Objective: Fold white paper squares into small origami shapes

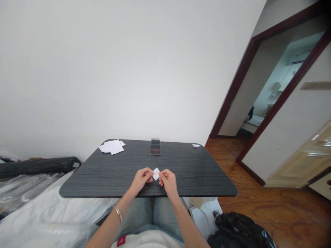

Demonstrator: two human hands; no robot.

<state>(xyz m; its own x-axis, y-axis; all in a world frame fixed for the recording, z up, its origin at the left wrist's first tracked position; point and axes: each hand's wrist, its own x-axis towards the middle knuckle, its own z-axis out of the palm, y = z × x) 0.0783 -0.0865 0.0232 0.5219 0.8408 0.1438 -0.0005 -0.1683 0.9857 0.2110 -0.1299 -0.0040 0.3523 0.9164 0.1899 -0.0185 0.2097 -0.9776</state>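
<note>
The dark grey worktop (196, 172) carries a few things. At its far left lies a loose stack of white paper sheets (111, 147), at the far middle stands a small clear stand (155, 146), and at the far right corner lies a small paper scrap (196, 145). Near the close edge, the left hand (141, 179) and the right hand (168, 182) are close together and pinch a white paper square (156, 174) between them, over the worktop. It seems very light and soft, so corners are the good place for taking hold gently.
</note>
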